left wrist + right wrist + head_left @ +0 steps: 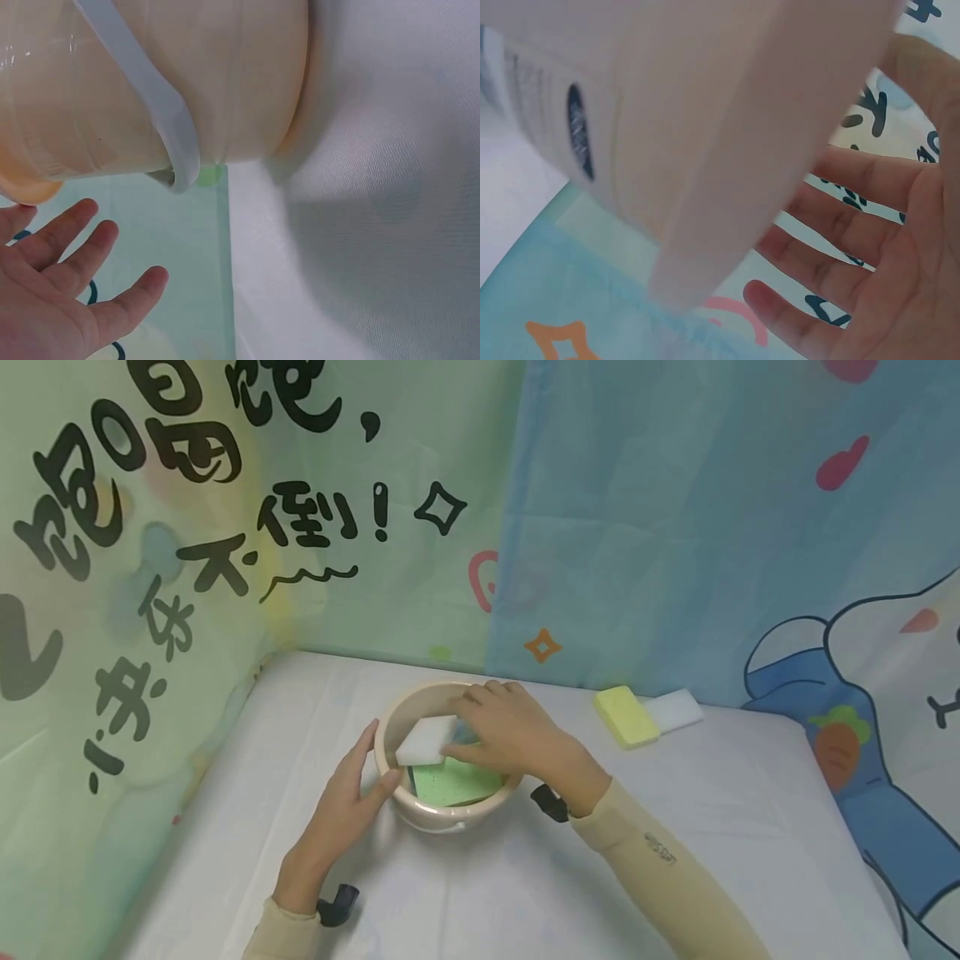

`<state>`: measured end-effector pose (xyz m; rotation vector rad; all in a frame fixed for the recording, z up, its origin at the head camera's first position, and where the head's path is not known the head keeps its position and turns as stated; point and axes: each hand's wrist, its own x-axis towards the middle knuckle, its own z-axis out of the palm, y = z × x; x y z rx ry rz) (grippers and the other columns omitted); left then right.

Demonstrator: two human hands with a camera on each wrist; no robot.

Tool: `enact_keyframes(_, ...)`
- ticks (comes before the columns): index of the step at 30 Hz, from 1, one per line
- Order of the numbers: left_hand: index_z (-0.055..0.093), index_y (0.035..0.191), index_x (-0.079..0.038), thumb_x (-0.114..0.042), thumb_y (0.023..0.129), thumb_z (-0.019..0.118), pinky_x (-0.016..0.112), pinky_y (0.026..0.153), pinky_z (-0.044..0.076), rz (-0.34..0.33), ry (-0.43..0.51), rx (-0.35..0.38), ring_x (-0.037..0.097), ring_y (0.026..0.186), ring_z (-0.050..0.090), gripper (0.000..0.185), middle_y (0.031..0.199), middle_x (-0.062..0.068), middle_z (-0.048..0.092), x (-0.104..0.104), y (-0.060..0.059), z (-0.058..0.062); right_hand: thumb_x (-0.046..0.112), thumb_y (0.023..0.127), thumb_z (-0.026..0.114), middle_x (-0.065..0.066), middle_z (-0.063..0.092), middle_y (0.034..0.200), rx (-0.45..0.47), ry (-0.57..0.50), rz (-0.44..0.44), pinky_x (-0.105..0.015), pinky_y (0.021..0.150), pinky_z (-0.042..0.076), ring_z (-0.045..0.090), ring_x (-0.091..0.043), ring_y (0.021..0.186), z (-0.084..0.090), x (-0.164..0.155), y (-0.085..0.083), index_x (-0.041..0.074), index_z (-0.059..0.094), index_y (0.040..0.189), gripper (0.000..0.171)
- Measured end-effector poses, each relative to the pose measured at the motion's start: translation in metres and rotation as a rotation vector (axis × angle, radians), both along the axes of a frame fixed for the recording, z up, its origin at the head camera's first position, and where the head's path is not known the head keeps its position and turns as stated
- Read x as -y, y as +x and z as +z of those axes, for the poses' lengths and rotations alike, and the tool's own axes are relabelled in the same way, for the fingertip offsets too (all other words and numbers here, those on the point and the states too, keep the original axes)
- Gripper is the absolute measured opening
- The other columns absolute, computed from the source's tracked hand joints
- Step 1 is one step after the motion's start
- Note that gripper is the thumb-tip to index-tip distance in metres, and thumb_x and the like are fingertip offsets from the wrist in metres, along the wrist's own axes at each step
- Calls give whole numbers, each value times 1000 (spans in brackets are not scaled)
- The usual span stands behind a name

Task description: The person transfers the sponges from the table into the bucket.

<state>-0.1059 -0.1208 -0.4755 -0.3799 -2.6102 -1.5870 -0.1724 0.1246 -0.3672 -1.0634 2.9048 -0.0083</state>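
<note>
Right grip [502, 727] flat on white sponge [426, 739] in bucket [450, 814] | left grip [348, 797] open, steadying 9 o'clock | you're loading; yellow sponge [626, 717] at 2 o'clock likely next

Left hand [341, 806]: fingers straight, spread, reaching forward. Right hand [501, 727]: palm down, fingers relaxed, extended leftward.

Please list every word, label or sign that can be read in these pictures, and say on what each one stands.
"不倒!" in black brush characters, on the green backdrop.
Other black characters on the green backdrop: cut off or too stylised to read surely.
Small print on the right sleeve: too small to read.
Dark oval label on the bucket: blurred.
</note>
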Motion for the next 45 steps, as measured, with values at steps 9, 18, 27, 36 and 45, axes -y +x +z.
enact_keyframes(9,22,161,-15,-44,101,58,61,115,22,7,-4,3,28,146,28,76,157,7,38,-1,0,0,46,96,65,-10,65,119,-77,-112,22,-48,97,45,57,-32,111,-2,-20,0,14,63,135,50)
enact_keyframes(18,21,161,-16,-44,101,58,61,115,21,8,1,7,28,146,28,76,156,7,38,-1,0,0,43,94,68,-8,67,110,-79,-231,-10,-42,81,51,62,-26,96,-7,-45,-2,6,66,127,49)
enact_keyframes(27,22,161,-17,-43,101,58,62,115,21,14,-2,13,29,146,28,75,157,7,38,-1,0,0,39,97,65,-16,63,126,-21,-276,-158,-56,96,46,59,-37,114,-10,-80,-1,2,62,133,52)
enact_keyframes(36,20,161,-19,-43,100,58,62,115,21,14,3,17,28,147,27,75,157,7,37,-1,0,-1,36,100,62,-19,62,128,24,-336,-339,-57,98,43,57,-37,116,-24,-126,-2,0,60,134,50)
enact_keyframes(45,20,161,-19,-38,101,59,64,114,21,15,-2,17,30,147,28,75,156,8,38,0,0,-3,34,101,59,-25,61,125,31,-366,-450,-62,93,44,55,-44,116,-44,-173,-1,-3,58,132,49)
